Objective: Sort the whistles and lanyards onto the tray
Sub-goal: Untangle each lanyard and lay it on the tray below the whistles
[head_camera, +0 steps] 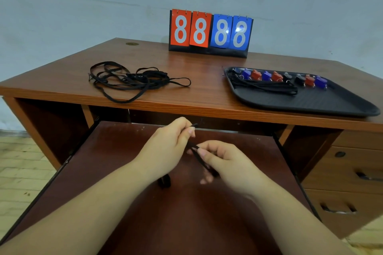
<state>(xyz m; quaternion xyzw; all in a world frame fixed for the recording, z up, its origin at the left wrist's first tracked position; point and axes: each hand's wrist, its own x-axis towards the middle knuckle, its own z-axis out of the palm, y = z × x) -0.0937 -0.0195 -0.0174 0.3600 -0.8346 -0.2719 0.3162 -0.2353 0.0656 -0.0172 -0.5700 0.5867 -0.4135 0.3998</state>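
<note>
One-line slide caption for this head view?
Both hands fold a black lanyard over the pull-out shelf; whistles line the tray, tangled lanyards wait.

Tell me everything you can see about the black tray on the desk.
The black tray is a shallow rectangle with rounded corners and a raised rim, seemingly textured plastic. It lies flat on the right side of the desk, its near corner reaching the front edge. Along its far side sits a row of whistles in blue, red and black. A folded black lanyard lies before them. Neither hand touches it.
</note>
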